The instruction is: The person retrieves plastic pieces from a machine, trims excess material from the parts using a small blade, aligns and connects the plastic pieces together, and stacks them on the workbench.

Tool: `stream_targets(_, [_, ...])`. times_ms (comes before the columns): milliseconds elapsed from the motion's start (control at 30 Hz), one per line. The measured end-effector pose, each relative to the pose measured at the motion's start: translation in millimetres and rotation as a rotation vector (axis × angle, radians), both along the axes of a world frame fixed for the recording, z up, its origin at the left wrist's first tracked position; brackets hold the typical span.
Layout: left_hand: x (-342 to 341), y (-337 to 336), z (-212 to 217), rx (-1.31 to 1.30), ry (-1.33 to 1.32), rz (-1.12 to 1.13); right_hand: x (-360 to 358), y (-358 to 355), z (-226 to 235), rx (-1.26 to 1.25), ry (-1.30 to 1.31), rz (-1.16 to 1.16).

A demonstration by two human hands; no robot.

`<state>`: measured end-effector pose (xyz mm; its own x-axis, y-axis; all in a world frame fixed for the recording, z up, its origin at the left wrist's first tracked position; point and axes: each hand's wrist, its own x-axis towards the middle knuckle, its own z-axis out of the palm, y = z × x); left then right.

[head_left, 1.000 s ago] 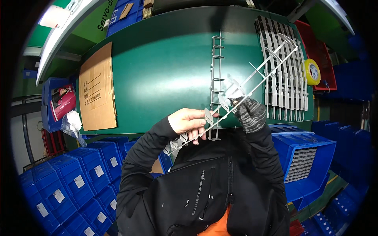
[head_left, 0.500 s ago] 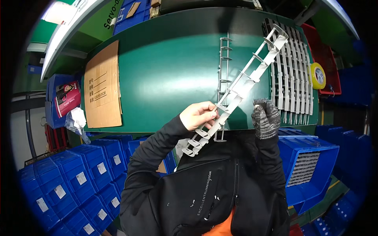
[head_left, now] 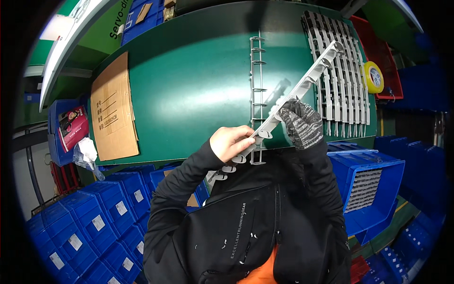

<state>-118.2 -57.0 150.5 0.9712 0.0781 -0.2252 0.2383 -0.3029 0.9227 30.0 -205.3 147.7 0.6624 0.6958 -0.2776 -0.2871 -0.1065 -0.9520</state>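
A long pale grey strip with curved hook-like tabs [head_left: 302,86] slants from near my body up to the right, held above the table. My bare left hand [head_left: 231,144] pinches it toward its lower end. Higher up, my right hand [head_left: 301,124], in a grey-black knitted glove, has its fingers closed around the strip's middle. Behind it on the table lies a narrow ladder-like frame with similar tabs [head_left: 257,75], running away from me. Several matching strips [head_left: 338,80] lie side by side at the right end of the table.
The green table [head_left: 189,85] bears flattened cardboard [head_left: 113,109] at left and a roll of yellow tape [head_left: 373,77] at its right edge, beside a red bin [head_left: 392,71]. Stacked blue crates [head_left: 99,213] stand front left; an open blue crate [head_left: 369,208] with strips stands right.
My gloved right hand has moved left and taken hold of the strip. The strip has turned about its length, so its tabs now face the lower right.
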Motion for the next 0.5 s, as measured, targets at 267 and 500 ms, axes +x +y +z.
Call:
stream_targets(267, [-5,-1,-26,-0.728,0.002,0.034,-5,-7,11,-0.033,-0.051,-0.147])
stream_targets(500, [2,-2,-23,-0.297,-0.026,0.115,-16,-11,-3,-0.154,-0.807,0.214])
